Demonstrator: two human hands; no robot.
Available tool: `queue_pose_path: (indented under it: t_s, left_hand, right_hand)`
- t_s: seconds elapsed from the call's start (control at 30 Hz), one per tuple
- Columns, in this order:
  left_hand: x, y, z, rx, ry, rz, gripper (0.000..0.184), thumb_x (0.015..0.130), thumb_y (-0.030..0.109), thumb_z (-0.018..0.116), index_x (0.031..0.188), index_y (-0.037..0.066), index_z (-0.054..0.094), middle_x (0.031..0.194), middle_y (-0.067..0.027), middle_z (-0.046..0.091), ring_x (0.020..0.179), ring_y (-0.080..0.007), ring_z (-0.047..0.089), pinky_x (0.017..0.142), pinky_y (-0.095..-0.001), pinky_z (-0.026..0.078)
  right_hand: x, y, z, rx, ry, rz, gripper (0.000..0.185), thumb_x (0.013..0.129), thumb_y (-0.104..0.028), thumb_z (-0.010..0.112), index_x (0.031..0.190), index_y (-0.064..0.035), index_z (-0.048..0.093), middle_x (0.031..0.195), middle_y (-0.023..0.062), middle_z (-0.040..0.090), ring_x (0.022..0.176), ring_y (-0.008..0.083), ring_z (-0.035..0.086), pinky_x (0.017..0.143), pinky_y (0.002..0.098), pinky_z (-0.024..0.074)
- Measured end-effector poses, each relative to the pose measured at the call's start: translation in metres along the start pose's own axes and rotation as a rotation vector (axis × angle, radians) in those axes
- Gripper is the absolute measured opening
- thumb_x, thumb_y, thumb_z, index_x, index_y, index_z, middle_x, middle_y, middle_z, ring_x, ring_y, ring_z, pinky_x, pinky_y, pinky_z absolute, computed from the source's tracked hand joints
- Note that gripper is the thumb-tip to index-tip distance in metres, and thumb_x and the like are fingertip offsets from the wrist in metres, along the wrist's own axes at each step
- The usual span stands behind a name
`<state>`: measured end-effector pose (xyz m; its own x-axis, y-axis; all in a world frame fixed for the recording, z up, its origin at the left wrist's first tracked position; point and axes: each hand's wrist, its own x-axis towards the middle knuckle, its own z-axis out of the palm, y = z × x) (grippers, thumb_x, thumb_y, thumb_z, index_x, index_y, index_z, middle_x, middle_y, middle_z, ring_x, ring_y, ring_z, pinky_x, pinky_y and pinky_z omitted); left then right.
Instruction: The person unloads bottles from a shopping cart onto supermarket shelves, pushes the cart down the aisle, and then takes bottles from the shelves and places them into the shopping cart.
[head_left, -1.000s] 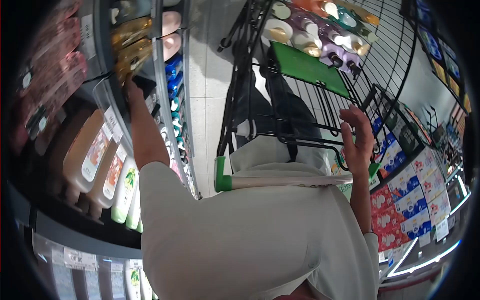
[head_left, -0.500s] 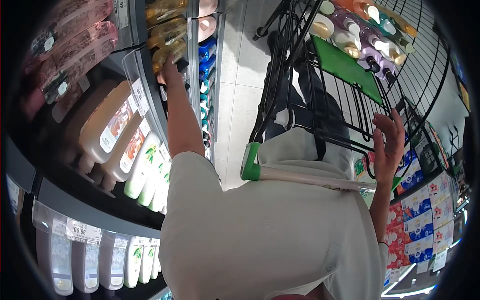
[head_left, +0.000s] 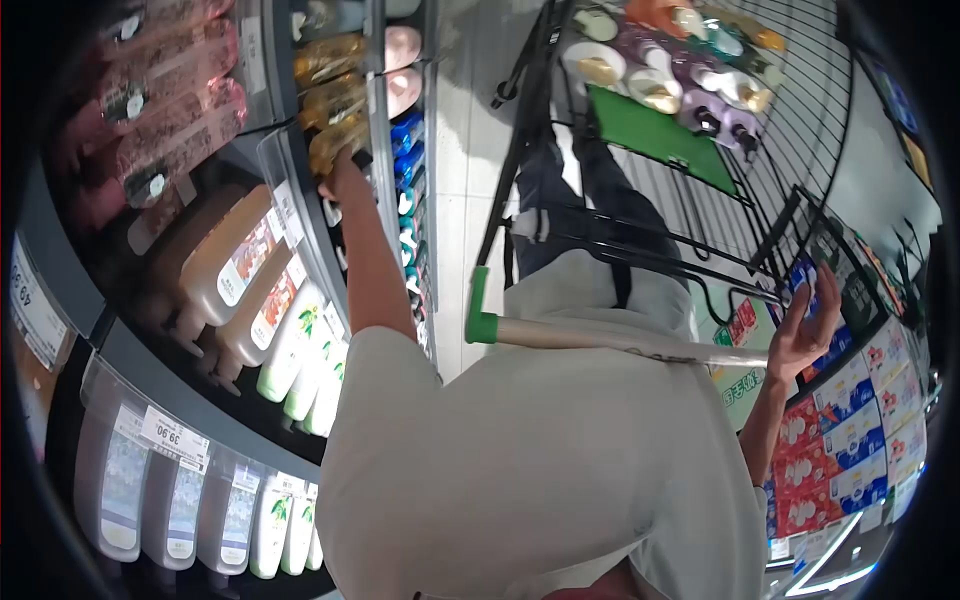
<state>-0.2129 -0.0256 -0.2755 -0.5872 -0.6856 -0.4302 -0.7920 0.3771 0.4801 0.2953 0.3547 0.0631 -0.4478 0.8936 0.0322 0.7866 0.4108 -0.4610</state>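
L hand [head_left: 343,180] placed at amber btl [head_left: 334,141] on shelf [head_left: 378,110], grip cannot be told, R hand [head_left: 806,325] held open w/ fingers bent, near cart handle [head_left: 600,338], pump btls [head_left: 702,108] carried in cart [head_left: 660,140]

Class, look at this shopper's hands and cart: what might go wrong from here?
The left hand is at a gold bottle in a close-packed row, so moving it might knock its neighbours. The right hand is open near the handle, not wrapped round it, so the cart might roll if bumped.
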Motion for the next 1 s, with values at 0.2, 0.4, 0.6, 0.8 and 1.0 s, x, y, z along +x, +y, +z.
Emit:
queue_pose_path:
  t_s: [0.2,0.4,0.6,0.8,1.0]
  left_hand:
    - [-0.219,0.061,-0.096,-0.248,-0.952,0.217,0.044,0.103,0.023,0.062,0.138,-0.002,0.054,0.129,-0.0144,0.062,0.118,-0.0233,0.061,0.098,-0.0383,0.053]
    - [-0.296,0.085,-0.134,0.078,-1.192,0.640,0.036,0.103,0.023,0.064,0.128,-0.002,0.066,0.116,-0.0057,0.071,0.105,-0.0096,0.063,0.092,-0.0233,0.047]
    - [-0.302,0.089,-0.147,0.233,-1.114,0.966,0.048,0.095,0.025,0.072,0.133,-0.002,0.061,0.114,-0.0147,0.072,0.102,-0.0214,0.069,0.090,-0.0350,0.053]
    - [-0.340,0.115,-0.135,0.162,-0.993,1.182,0.027,0.093,0.020,0.067,0.108,-0.002,0.067,0.089,-0.0158,0.073,0.080,-0.0293,0.072,0.076,-0.0376,0.054]
    - [-0.354,0.133,-0.111,0.144,-0.860,1.248,0.040,0.091,0.022,0.068,0.122,-0.003,0.069,0.095,-0.0231,0.074,0.087,-0.0334,0.073,0.080,-0.0389,0.055]
  right_hand:
    - [-0.101,0.139,-0.058,-0.027,-0.242,0.823,0.056,0.105,-0.051,0.052,0.112,0.0025,0.067,0.096,0.0098,0.072,0.083,0.0202,0.068,0.074,0.0323,0.0508]
    - [-0.087,0.088,-0.014,0.216,0.144,0.915,0.058,0.098,-0.054,0.065,0.100,0.0039,0.071,0.082,0.0077,0.072,0.056,0.0114,0.058,0.049,0.0293,0.0432]
    - [-0.056,0.106,0.001,0.210,0.306,0.781,0.053,0.090,-0.047,0.076,0.110,0.0021,0.076,0.070,0.0051,0.068,0.062,0.0124,0.064,0.057,0.0309,0.0462]
    - [-0.012,0.129,0.008,0.238,0.305,0.778,0.050,0.088,-0.044,0.078,0.113,-0.0007,0.077,0.075,0.0072,0.071,0.065,0.0127,0.066,0.059,0.0293,0.0499]
    - [0.027,0.135,0.005,0.262,0.275,0.709,0.044,0.088,-0.038,0.076,0.111,-0.0001,0.077,0.077,0.0075,0.071,0.066,0.0139,0.068,0.060,0.0300,0.0503]
